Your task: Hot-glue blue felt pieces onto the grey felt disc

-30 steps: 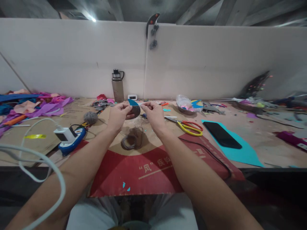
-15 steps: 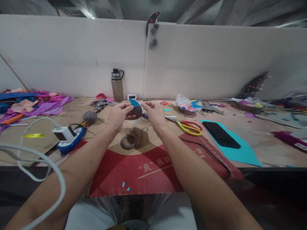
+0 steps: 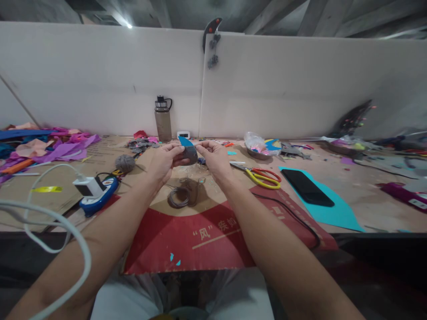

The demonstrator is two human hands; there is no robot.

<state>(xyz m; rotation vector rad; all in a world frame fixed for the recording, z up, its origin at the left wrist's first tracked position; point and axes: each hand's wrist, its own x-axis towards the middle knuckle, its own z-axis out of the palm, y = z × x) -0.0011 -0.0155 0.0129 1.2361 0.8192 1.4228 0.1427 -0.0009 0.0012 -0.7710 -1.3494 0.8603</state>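
My left hand is closed on a dark grey rounded piece with fine ribbed lines across it. From its top rises a pointed blue piece, seemingly of paper or felt. At the right edge of the grey piece, the thumb and fingers of my right hand are pinched together. Whatever they grip is too small to make out. Below both hands, a coil of grey cord lies on the red and brown cardboard.
Scissors with red and yellow handles lie right of my hands, near a phone on a turquoise sheet. A bottle stands behind. On the left are a yarn ball, a blue power strip and a white cable.
The grey piece has turned slightly, and its ribbed lines show more clearly. Its blue tip has shifted a little left. Both hands keep nearly the same place.
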